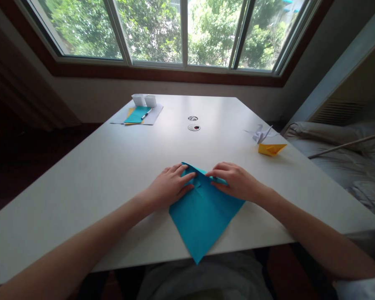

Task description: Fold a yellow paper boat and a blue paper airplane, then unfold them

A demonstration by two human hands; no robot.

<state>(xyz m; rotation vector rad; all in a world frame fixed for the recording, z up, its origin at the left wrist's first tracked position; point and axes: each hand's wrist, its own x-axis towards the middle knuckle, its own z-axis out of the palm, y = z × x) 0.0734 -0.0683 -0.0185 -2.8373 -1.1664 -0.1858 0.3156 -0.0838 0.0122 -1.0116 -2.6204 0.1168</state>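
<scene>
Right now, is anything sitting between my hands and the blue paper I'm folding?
Nothing visible does. The left hand and the right hand both rest directly on the blue paper, fingers pressing its folded top edge on the white table. The yellow paper boat and the white folded figure lie off to the right.

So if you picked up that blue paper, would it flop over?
Probably yes: the blue square sheet of paper looks thin and lies flat, so it would likely bend. Its corner overhangs the white table edge without sagging, suggesting it is very light. A push would probably slide it easily.
</scene>
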